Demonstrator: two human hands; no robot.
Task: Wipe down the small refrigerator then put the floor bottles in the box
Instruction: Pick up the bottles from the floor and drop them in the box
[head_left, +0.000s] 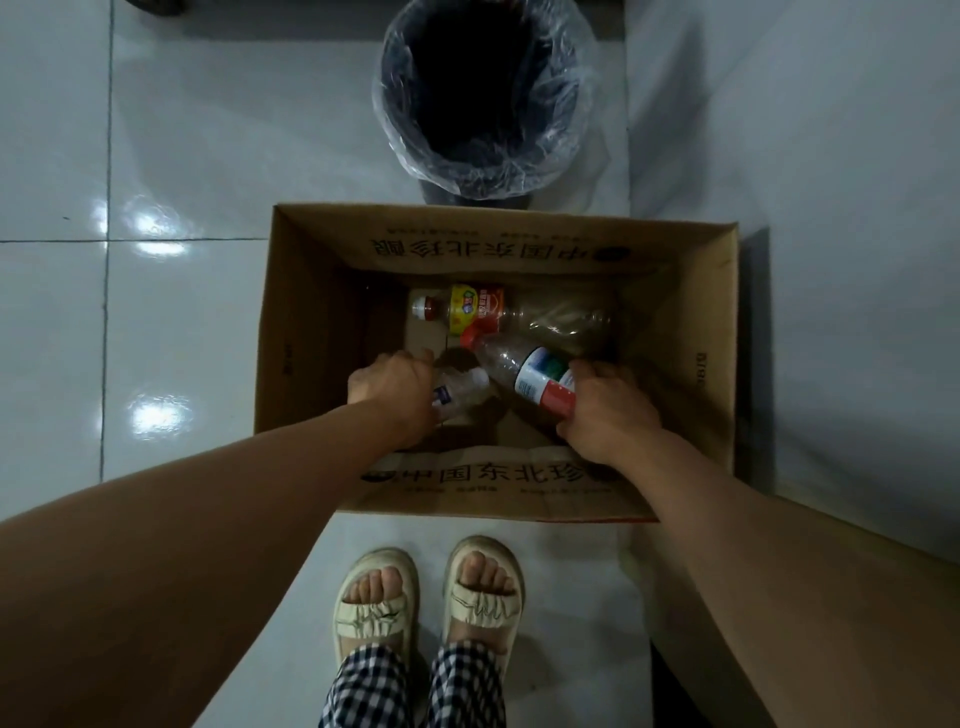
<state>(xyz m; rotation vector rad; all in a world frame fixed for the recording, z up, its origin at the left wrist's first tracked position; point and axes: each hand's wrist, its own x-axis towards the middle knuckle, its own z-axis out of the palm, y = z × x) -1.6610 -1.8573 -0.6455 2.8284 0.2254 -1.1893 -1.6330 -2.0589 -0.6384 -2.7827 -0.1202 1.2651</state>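
Head cam is looking straight down into an open cardboard box (291, 332) sitting on a glossy tiled floor (171, 156). Both arms reach down into it.

Left hand (395, 389) has its grip curled round a small clear bottle (462, 389) with a white cap, low on the near-left side of the box. Most of that bottle is hidden by the hand, so can't say much about the label beyond a bit of blue and white.

Right hand (608, 410) grips the bottom end of a bigger clear bottle (524, 371). That one has a red cap and a white, green and red label, and it's tilted so the cap points up-left toward the middle of the box. Its cap end sits just beside, maybe touching, a third bottle (519, 312) that's lying flat on the box bottom along the far side. That third one has a red-and-white cap pointing left and a yellow and orange label, nobody holding it.

Just past the far wall of the box stands a dark bin (483, 98) lined with a clear plastic bag. Near edge of the frame shows the person's feet in pale sandals (426, 603) and checkered trouser legs, right up close to the box.
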